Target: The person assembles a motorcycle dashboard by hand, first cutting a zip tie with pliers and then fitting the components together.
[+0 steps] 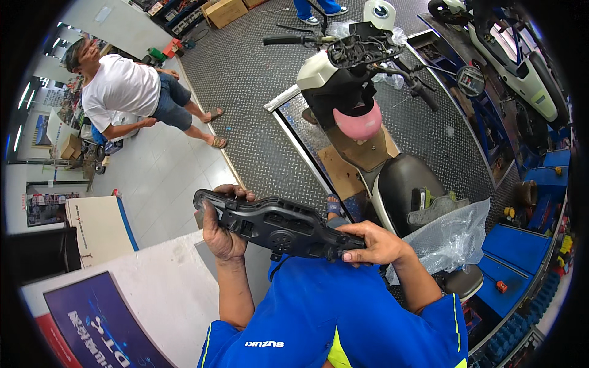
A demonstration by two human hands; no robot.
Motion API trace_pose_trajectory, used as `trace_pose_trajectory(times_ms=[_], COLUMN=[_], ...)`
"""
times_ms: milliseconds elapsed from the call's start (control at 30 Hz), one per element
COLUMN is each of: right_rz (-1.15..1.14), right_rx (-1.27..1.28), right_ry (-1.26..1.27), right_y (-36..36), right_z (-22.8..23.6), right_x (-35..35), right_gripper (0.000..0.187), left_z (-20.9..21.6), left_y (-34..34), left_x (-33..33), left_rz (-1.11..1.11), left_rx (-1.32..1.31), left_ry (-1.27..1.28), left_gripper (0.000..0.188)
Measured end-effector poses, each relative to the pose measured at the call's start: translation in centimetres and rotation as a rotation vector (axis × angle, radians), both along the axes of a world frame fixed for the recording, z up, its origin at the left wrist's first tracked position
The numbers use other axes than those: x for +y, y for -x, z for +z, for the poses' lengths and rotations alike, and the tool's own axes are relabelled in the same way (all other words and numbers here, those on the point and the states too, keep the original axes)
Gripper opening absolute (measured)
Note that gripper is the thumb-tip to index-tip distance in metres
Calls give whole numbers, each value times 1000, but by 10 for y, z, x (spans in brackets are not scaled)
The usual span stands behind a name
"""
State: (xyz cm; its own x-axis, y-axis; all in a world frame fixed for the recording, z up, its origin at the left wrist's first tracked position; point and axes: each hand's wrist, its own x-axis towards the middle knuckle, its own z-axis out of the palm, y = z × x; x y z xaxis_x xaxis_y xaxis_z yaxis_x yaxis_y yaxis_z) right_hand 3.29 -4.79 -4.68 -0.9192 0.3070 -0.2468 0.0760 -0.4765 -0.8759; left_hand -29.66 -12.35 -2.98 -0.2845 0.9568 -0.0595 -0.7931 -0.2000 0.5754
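Held up in front of my chest is a long black moulded plastic housing (282,230), probably a scooter light unit seen from its back. A round vented disc and several mounting lugs show on its surface, and a thin dark cable hangs below. My left hand (222,230) is closed round its left end, thumb on the near face and fingers over the top edge. At the other end my right hand (377,243) grips the lower right corner, with the thumb and fingers pressed on it. The housing slants slightly down to the right.
A partly stripped white scooter (316,70) with a pink helmet (359,122) stands ahead on a metal-plate floor. Bubble wrap (451,236) drapes by its seat (408,187). A person in a white shirt (119,86) stands at the left. Blue workbenches (518,245) line the right.
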Motion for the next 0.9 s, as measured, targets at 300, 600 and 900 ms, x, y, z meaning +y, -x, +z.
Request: trace_pose_trajectory(times_ms=[300, 600, 900], right_rz=[-163, -565, -534], right_rx=[-85, -434, -383], right_ry=[30, -669, -511], right_y=[70, 196, 258], right_z=[2, 10, 1], right_x=[53, 86, 123], right_gripper=[44, 56, 81], left_z=[-30, -37, 2], left_y=[91, 197, 247], left_x=[105, 227, 286], left_rz=[-125, -237, -264], left_rx=[-81, 41, -39], left_ry=[98, 117, -48], left_gripper=[57, 58, 88])
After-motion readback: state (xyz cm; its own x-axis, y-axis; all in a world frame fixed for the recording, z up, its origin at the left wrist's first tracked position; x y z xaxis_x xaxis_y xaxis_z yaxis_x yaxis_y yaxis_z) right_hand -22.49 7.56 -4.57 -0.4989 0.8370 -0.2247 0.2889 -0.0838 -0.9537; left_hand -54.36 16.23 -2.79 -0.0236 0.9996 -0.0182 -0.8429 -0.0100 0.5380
